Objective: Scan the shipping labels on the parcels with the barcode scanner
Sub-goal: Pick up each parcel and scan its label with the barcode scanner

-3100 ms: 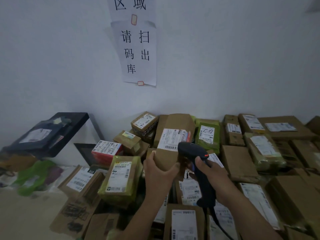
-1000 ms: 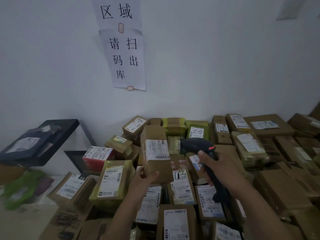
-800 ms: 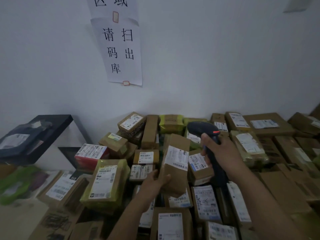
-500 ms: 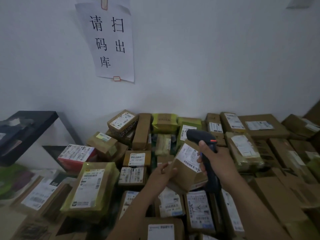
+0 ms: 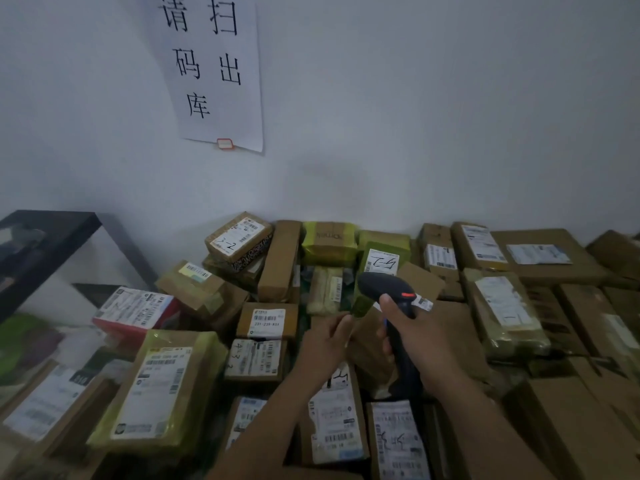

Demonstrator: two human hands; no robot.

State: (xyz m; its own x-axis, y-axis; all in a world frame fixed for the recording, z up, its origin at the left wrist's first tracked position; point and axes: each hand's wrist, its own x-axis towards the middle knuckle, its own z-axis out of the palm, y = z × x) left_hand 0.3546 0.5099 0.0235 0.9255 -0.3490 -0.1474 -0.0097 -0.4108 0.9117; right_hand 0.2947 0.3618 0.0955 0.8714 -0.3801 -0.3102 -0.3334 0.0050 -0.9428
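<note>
"While a long parcel (image 5: 334,424) lies flat between my forearms with its label up, my hands are both busy just past it. My right hand (image 5: 412,336) is wrapped round the handle of the barcode scanner (image 5: 382,287), thumb up near its red button."

"And the other one?"

"My left hand (image 5: 323,344) grips the left edge of a brown parcel (image 5: 363,344) and holds it tilted. The scanner's dark head sits right over its upper face, and I cannot tell whether they touch. Its shipping label (image 5: 424,302) shows only as a white strip beside my thumb."

"What's around you?"

"Near my left arm is a big parcel bound in yellow-green tape (image 5: 156,389), label up. Beyond my left hand a small box (image 5: 268,320) shows a white label, and a red-sided box (image 5: 135,308) lies further left of it."

"Further back?"

"Just behind the scanner stands a green parcel marked 5-2 (image 5: 382,261). To the left a box marked 3-2 (image 5: 239,237) is perched askew on other parcels, close to the wall (image 5: 450,116). A black shelf (image 5: 48,233) juts in at the far left, and a paper sign (image 5: 214,71) with large black characters hangs on the wall above the heap."
</note>
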